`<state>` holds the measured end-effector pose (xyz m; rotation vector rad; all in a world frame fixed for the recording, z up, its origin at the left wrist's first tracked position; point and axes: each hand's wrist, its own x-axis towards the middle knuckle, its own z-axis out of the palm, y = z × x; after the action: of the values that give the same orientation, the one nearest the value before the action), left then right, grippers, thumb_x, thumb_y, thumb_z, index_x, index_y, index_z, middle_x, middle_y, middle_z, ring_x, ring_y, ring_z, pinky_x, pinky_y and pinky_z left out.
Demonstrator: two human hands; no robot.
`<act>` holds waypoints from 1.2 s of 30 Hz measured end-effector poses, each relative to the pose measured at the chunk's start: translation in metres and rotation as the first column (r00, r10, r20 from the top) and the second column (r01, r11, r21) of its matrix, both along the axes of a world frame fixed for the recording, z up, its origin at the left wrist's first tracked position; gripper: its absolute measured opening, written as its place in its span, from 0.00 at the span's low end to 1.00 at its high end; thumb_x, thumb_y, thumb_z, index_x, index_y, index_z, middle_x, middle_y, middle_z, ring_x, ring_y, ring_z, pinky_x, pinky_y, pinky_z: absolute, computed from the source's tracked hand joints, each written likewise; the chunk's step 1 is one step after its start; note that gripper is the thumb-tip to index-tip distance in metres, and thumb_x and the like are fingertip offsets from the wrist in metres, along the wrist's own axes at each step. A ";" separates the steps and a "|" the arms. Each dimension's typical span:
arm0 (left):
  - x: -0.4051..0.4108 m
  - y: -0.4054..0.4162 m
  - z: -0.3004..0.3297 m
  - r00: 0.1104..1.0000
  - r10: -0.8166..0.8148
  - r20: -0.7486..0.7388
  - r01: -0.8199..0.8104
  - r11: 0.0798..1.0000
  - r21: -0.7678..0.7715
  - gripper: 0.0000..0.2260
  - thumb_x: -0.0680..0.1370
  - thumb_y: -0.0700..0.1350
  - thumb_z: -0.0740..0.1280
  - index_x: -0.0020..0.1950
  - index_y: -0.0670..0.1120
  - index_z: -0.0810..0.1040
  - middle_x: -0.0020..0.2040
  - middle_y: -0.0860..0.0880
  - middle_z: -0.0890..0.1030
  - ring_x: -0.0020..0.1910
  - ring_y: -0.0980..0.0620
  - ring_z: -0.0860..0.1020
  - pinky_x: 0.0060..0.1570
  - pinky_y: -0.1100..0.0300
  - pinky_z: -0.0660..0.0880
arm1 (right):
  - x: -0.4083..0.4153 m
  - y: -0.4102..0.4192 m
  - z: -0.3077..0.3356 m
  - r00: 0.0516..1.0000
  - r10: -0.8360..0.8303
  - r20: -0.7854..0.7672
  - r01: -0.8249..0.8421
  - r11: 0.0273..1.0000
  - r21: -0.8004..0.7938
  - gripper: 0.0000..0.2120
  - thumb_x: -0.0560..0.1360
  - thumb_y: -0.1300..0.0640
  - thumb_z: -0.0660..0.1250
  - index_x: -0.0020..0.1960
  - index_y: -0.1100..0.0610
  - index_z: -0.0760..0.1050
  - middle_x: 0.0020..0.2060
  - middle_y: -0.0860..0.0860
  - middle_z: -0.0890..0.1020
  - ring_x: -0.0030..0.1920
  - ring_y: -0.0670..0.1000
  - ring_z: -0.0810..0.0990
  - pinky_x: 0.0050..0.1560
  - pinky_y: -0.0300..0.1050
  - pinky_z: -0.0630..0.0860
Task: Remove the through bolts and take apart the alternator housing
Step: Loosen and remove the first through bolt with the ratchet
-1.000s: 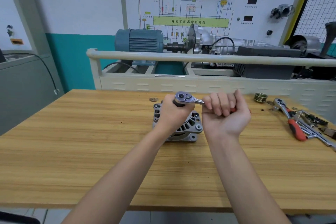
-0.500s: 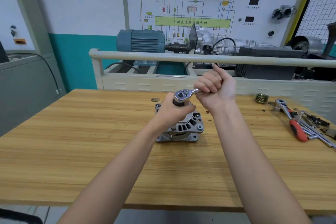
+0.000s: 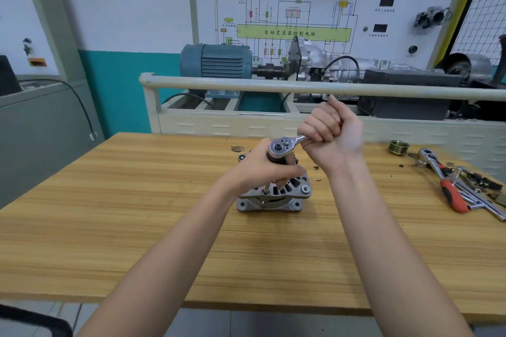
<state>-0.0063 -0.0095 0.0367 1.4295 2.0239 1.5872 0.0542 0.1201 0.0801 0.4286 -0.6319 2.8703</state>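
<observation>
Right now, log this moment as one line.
left hand steadies socket on alternator | right hand grips ratchet handle | housing unseparated

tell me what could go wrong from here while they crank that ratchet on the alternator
1. The silver aluminium alternator housing stands loose on the wooden workbench, steadied only by the left hand, which grips the socket under the chrome ratchet head; a hard pull could tip or spin it.
2. The right hand grips the ratchet handle in a fist; if the socket slips off the bolt, knuckles might hit the housing.
3. Left-hand fingers lie against the vent slots and could get pinched.
</observation>
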 end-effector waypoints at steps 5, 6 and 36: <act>0.004 0.014 -0.004 0.989 0.129 0.067 -0.134 0.988 0.081 0.18 0.73 0.31 0.68 0.27 0.41 0.66 0.22 0.50 0.65 0.22 0.54 0.62 0.26 0.64 0.62 | -0.003 0.004 0.001 0.999 0.000 0.040 0.003 0.997 -0.081 0.22 0.75 0.58 0.56 0.23 0.54 0.61 0.16 0.45 0.55 0.20 0.43 0.50 0.21 0.36 0.53; 0.006 0.016 -0.008 0.981 0.178 0.083 -0.188 0.974 0.130 0.17 0.72 0.30 0.66 0.27 0.40 0.65 0.23 0.50 0.64 0.23 0.54 0.61 0.26 0.63 0.61 | 0.001 0.001 -0.003 0.998 -0.062 0.027 0.065 0.990 -0.125 0.22 0.75 0.58 0.56 0.22 0.54 0.61 0.16 0.46 0.57 0.19 0.44 0.51 0.20 0.36 0.54; 0.009 0.019 -0.012 0.974 0.226 0.031 -0.228 0.960 0.162 0.19 0.72 0.32 0.68 0.27 0.46 0.66 0.22 0.56 0.66 0.23 0.57 0.63 0.26 0.63 0.61 | 0.024 -0.008 -0.026 0.958 -0.283 -0.044 0.271 0.946 -0.180 0.19 0.72 0.58 0.58 0.22 0.54 0.62 0.16 0.46 0.58 0.18 0.45 0.55 0.20 0.39 0.58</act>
<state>0.0024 0.0092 0.0246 1.2713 2.1600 1.8910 0.0785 0.1120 0.0542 0.3780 -0.3922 2.6016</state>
